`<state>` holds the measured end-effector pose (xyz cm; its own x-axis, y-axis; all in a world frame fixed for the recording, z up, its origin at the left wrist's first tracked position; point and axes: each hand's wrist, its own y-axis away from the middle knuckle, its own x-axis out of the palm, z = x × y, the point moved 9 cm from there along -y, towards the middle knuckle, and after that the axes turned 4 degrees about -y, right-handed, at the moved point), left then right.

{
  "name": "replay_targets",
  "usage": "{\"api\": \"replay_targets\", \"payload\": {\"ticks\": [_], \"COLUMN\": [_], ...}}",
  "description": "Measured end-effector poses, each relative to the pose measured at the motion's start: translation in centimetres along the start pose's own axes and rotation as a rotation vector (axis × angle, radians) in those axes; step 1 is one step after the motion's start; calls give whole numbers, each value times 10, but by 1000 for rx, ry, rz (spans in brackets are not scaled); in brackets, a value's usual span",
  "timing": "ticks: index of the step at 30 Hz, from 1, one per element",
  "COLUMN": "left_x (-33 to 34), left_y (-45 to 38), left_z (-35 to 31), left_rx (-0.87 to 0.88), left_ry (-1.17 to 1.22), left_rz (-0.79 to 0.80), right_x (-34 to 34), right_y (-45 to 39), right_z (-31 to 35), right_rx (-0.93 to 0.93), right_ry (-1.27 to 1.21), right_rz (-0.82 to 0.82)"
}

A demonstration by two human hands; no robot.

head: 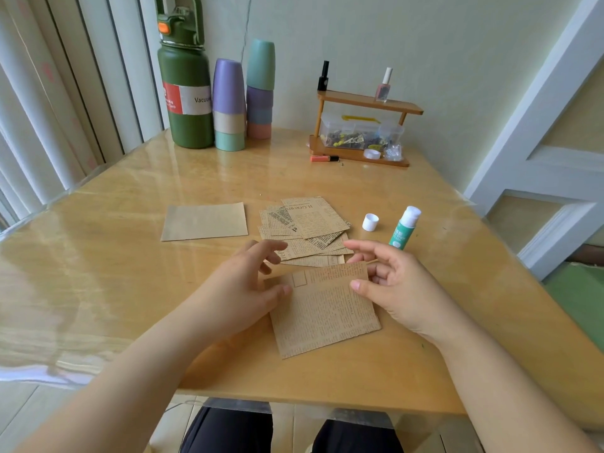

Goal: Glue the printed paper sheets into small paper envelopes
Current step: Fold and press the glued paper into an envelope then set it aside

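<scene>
A brown printed paper sheet [322, 313] lies on the wooden table [408, 364] in front of me, its far edge lifted a little. My left hand [243, 282] touches its left edge with the thumb, fingers relaxed. My right hand [392, 282] has its thumb on the sheet's right part, fingers loosely spread above its far corner. Behind lies a fanned pile of several printed sheets [305, 227]. An uncapped glue stick [404, 227] stands to the right, its white cap [370, 222] beside it. A plain brown paper piece [204, 221] lies at the left.
At the back left stand a green flask [186, 93] and two stacks of pastel cups [243, 103]. A small wooden shelf [362, 132] at the back holds a clear box, tape and nail polish bottles. An orange marker [323, 158] lies before it. A white door frame [536, 165] rises to the right.
</scene>
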<state>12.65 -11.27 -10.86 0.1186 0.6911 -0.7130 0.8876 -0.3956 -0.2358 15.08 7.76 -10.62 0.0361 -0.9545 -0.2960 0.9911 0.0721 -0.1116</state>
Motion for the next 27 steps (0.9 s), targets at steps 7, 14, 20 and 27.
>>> {"api": "replay_targets", "payload": {"ticks": [7, 14, 20, 27], "left_x": [-2, -15, 0, 18], "left_y": [11, 44, 82, 92], "left_z": [0, 10, -13, -26], "left_rx": [4, 29, 223, 356], "left_ry": [-87, -260, -301, -363], "left_rz": [-10, -133, -89, -42], "right_x": [-3, -6, -10, -11], "right_y": [-6, -8, -8, -8], "right_z": [-8, -16, -18, -19], "right_rx": [15, -9, -42, -49], "right_ry": [95, 107, 196, 245], "right_rz": [-34, -65, -113, -150]}}
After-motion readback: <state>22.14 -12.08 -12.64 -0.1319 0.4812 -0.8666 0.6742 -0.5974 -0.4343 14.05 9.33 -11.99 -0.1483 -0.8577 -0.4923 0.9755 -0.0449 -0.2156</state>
